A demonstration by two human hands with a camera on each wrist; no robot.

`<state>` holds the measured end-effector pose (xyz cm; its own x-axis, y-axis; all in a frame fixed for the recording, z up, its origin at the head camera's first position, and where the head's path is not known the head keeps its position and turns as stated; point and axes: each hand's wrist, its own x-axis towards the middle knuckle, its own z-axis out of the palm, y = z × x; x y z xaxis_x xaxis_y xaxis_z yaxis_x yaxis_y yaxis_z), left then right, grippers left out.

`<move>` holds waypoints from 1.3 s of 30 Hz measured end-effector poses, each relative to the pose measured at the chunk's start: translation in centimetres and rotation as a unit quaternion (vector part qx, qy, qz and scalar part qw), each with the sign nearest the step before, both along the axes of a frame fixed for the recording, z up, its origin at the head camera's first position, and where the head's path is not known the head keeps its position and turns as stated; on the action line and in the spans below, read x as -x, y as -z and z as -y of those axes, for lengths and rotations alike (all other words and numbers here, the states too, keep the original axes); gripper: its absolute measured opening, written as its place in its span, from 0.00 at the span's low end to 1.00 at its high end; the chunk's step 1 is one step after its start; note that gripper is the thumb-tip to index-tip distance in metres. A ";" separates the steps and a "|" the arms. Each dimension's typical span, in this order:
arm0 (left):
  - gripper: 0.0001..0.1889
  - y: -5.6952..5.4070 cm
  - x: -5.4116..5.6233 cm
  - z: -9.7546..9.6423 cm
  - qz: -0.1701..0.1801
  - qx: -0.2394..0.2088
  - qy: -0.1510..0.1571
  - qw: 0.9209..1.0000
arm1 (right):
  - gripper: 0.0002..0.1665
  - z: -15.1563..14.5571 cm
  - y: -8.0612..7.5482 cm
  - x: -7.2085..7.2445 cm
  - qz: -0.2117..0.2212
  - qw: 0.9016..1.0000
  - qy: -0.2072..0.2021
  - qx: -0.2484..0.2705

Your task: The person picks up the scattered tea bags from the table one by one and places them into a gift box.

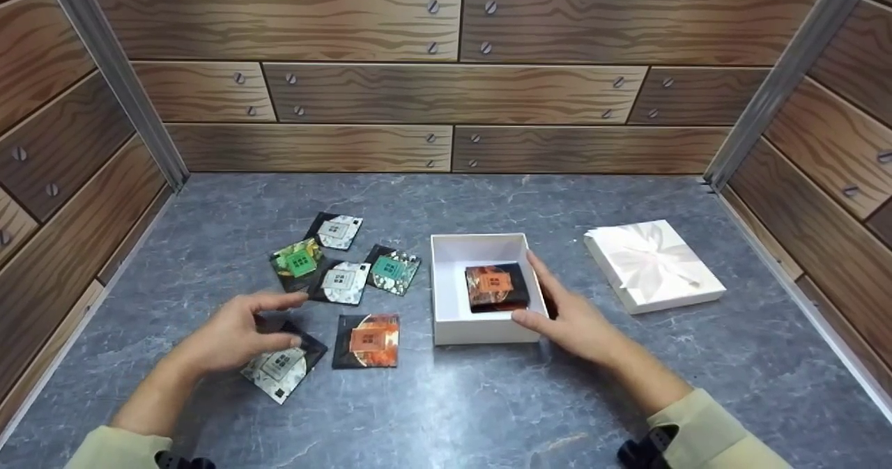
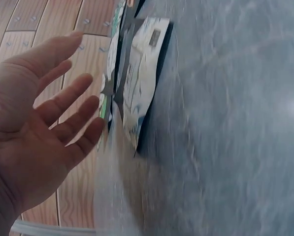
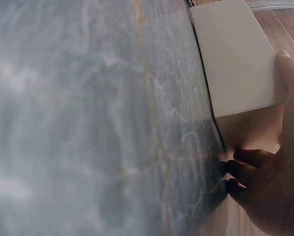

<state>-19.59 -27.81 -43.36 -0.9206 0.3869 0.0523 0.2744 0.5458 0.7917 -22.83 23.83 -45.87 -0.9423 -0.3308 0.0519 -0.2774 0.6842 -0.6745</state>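
My left hand (image 1: 233, 333), fingers spread and thumb apart, hovers over a black-and-white sachet (image 1: 279, 368) and holds nothing. The left wrist view shows its palm (image 2: 33, 128) beside the sachets. An open white box (image 1: 484, 329) stands right of the sachets, with an orange-and-black sachet (image 1: 493, 284) lying inside, apparently on others. My right hand (image 1: 578, 326) holds the box by its near right corner, thumb on the front rim and fingers along the right side. In the right wrist view several fingertips (image 3: 240, 172) bend against the box's side.
Left of the box lie an orange sachet (image 1: 367, 341), a teal one (image 1: 393, 270), a green one (image 1: 295, 260) and two black-and-white ones (image 1: 341, 282). A white lid (image 1: 655, 265) with a ribbon bow lies at right. Wood-patterned walls (image 1: 446, 93) enclose the grey marbled table (image 1: 446, 413).
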 end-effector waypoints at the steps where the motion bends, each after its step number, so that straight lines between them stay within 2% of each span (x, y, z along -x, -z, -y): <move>1: 0.38 0.1 0.0 0.2 0.010 0.002 0.011 1.000 | 0.60 0.0 0.0 0.0 -0.002 1.000 -0.001 0.000; 5: 0.44 0.4 0.0 1.1 0.039 0.026 0.052 0.998 | 0.59 0.1 0.0 0.0 -0.004 1.000 -0.002 -0.001; 9: 0.47 0.6 -0.1 1.7 0.031 0.054 0.075 0.995 | 0.60 0.2 0.0 0.0 -0.002 1.000 -0.001 -0.002; 13: 0.47 0.7 -0.2 1.9 0.010 0.088 0.076 0.993 | 0.60 0.2 0.0 0.0 -0.002 1.000 0.000 -0.003; 16: 0.47 0.9 -0.2 1.8 0.007 0.102 0.070 0.992 | 0.60 0.1 0.0 0.0 -0.005 1.000 0.000 -0.004; 25: 0.46 1.6 -0.2 1.8 0.027 0.092 0.047 0.994 | 0.60 0.0 0.0 0.0 -0.001 1.000 -0.001 0.000; 31: 0.37 1.6 0.1 2.0 0.036 0.060 0.035 0.997 | 0.60 0.0 -0.1 0.1 -0.005 1.000 -0.004 0.008; 36: 0.29 1.1 0.2 2.1 0.040 0.045 0.045 0.997 | 0.60 0.0 -0.2 0.0 -0.009 1.000 -0.008 0.013; 39: 0.26 0.7 0.1 2.3 0.056 0.032 0.058 0.996 | 0.61 -0.1 -0.1 0.1 -0.011 1.000 -0.007 0.007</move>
<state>-19.74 -30.08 -44.05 -0.8681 0.4905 -0.0766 0.2508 0.5665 0.7849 -22.88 23.91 -45.74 -0.9362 -0.3429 0.0768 -0.3012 0.6708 -0.6778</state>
